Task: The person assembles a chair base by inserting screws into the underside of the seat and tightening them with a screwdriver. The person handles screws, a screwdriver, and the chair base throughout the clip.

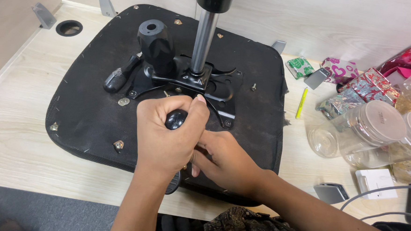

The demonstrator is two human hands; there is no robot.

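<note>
Now your desk (22, 115) carries an upturned black seat (88, 107) that spreads out beyond your fingers, with its metal plate (199, 80), knob (156, 45) and steel column (204, 36) just past your knuckles. Your left hand (167, 138) is fisted tight around a tool with a round black handle (175, 118) poking up between thumb and fingers. Your right hand (226, 161) tucks beneath it, fingers curled narrow against the tool's lower part; jars (356, 128) sit well off to the right.

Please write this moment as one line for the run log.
left hand: fist on black tool handle | right hand: under left, grip hidden | upturned chair seat on desk
</note>
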